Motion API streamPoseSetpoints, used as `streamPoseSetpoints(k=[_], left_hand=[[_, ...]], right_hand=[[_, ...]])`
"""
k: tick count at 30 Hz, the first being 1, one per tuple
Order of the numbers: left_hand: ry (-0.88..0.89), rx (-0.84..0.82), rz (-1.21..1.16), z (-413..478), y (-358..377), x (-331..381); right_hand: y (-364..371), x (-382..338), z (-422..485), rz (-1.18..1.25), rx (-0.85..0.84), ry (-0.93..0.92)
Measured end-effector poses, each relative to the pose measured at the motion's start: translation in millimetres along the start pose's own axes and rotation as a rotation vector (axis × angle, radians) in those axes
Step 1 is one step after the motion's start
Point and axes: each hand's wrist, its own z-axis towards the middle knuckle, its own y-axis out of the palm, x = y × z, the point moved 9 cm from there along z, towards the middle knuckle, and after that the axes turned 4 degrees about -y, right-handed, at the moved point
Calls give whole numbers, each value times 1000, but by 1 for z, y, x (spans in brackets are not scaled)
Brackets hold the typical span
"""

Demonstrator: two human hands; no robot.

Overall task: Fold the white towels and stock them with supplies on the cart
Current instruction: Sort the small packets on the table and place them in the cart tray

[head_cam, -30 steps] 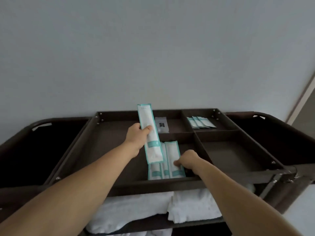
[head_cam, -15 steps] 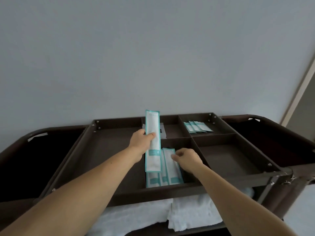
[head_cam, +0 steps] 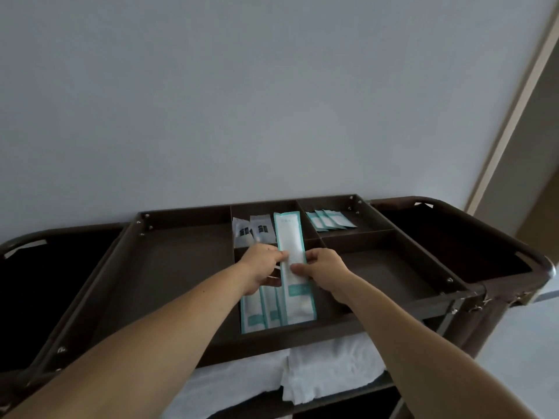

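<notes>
Left hand: the left hand (head_cam: 260, 264) pinches the left edge of a long white plastic packet with teal edging (head_cam: 289, 234), thumb on top.
Right hand: the right hand (head_cam: 325, 267) pinches the opposite edge, so the packet is gripped from both sides.
Why the double grip: by my read, to square it with its neighbours before it goes down flat.
Packet position: near end low by the front wall, far end raised over the cross divider.
Neighbours: matching teal-edged packets (head_cam: 254, 313) lie side by side beneath the hands, in the near middle compartment of the dark brown cart tray (head_cam: 302, 329).
Beyond the divider: small clear sachets with dark contents (head_cam: 254, 229), close under the raised tip; small teal sachets (head_cam: 329, 220) in the next compartment to the right.
Open room: a strip of bare floor right of the laid packets, room enough for this one, I judge.
Towels: folded white towels (head_cam: 326, 367) sit on the shelf under the tray.
</notes>
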Motion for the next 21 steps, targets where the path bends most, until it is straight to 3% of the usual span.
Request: streamPoseSetpoints(k=[4, 9, 13, 21], left_hand=[[21, 103, 49, -3, -15, 7], [85, 216, 12, -8, -40, 20], [91, 249, 4, -14, -51, 18], [111, 332, 62, -27, -65, 19]], right_hand=[[-16, 17, 5, -92, 51, 80], [1, 49, 12, -403, -81, 240], [6, 70, 15, -393, -99, 323], [8, 60, 20, -723, -112, 186]])
